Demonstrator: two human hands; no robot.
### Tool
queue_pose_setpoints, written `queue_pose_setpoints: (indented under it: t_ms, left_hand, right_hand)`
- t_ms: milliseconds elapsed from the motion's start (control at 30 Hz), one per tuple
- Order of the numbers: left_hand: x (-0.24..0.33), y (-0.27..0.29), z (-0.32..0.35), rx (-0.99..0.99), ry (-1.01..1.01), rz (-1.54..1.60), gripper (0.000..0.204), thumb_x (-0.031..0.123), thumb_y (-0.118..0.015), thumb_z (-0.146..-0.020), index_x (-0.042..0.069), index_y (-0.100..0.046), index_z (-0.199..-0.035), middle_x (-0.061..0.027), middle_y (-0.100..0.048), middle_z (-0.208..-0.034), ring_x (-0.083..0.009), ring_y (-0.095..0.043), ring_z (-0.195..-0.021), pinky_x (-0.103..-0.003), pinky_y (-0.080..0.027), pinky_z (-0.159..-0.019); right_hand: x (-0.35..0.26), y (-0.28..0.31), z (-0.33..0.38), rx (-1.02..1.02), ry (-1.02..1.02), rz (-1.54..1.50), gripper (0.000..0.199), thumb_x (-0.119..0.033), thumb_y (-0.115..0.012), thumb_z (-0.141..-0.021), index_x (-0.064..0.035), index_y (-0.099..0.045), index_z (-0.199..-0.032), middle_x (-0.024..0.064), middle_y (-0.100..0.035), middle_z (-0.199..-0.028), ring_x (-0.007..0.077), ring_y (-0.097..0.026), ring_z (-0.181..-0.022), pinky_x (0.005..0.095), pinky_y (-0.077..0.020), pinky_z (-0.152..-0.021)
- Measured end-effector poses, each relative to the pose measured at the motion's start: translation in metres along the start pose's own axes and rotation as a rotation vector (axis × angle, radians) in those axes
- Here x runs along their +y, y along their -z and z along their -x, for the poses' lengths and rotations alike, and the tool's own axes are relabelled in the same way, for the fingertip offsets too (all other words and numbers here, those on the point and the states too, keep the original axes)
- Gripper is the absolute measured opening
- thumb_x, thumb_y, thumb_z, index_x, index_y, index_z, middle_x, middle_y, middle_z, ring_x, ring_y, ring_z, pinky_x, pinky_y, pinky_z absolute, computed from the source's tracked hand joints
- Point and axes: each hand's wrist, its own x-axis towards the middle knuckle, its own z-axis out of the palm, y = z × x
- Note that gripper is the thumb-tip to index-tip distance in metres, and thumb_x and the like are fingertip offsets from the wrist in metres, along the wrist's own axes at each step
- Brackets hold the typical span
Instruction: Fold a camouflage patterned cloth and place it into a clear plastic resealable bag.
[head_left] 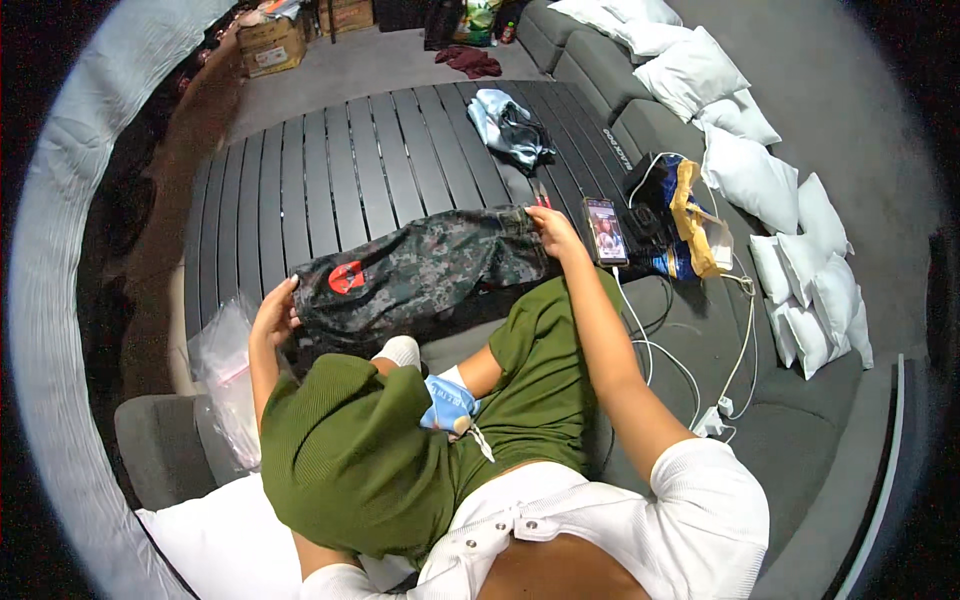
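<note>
A camouflage-patterned garment with a red round patch lies stretched across the near edge of the dark slatted table. My left hand grips its left end. My right hand holds its right end, by the waistband. My knees in green shorts are below the garment, and a blue-and-white packet rests between my legs.
A phone with a lit screen lies right of my right hand, with white cables, a charger and a blue-and-yellow bag beyond. A light blue garment lies farther back. White pillows line the grey sofa. A plastic bag sits at left.
</note>
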Motion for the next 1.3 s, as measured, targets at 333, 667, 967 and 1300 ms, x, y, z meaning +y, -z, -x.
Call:
queue_pose_setpoints:
  t_ms: [333, 667, 967, 1300]
  left_hand:
    - [0.004, -0.015, 0.049, -0.156, 0.114, 0.092, 0.04, 0.046, -0.052, -0.082, 0.008, -0.061, -0.092, -0.0069, -0.064, -0.082, -0.022, -0.06, -0.058, -0.037, -0.048, -0.048]
    - [0.048, 0.018, 0.11, -0.295, -0.383, 0.077, 0.031, 0.03, -0.052, -0.085, 0.003, -0.059, -0.097, -0.0064, -0.063, -0.091, -0.0179, -0.059, -0.08, -0.031, -0.046, -0.073]
    - [0.093, 0.013, 0.175, -0.215, -0.605, 0.168, 0.026, 0.029, -0.057, -0.08, 0.007, -0.059, -0.094, -0.0031, -0.062, -0.09, -0.0174, -0.058, -0.084, -0.033, -0.044, -0.077]
    - [0.104, 0.081, 0.192, -0.155, -0.597, 0.49, 0.019, 0.022, -0.06, -0.082, 0.006, -0.063, -0.09, -0.0037, -0.065, -0.09, -0.014, -0.061, -0.079, -0.024, -0.05, -0.07]
  right_hand:
    - [-0.014, -0.027, 0.037, -0.128, 0.005, -0.016, 0.015, -0.019, -0.066, -0.075, -0.0052, -0.062, -0.079, 0.0037, -0.061, -0.072, 0.0138, -0.055, -0.063, 0.0274, -0.0417, -0.058]
    - [-0.055, 0.011, 0.076, -0.16, 0.318, -0.043, 0.013, -0.02, -0.062, -0.079, -0.008, -0.062, -0.085, -0.0016, -0.059, -0.073, 0.0097, -0.054, -0.065, 0.0257, -0.0433, -0.062]
    - [-0.128, -0.021, 0.131, -0.39, 0.509, -0.065, 0.019, -0.018, -0.055, -0.084, -0.0012, -0.06, -0.092, 0.0048, -0.063, -0.088, 0.0152, -0.059, -0.078, 0.0283, -0.0457, -0.072]
    - [-0.168, -0.129, 0.097, -0.542, 0.385, -0.275, 0.018, -0.018, -0.051, -0.083, -0.0041, -0.062, -0.08, 0.0056, -0.065, -0.077, 0.0176, -0.062, -0.07, 0.029, -0.0498, -0.069]
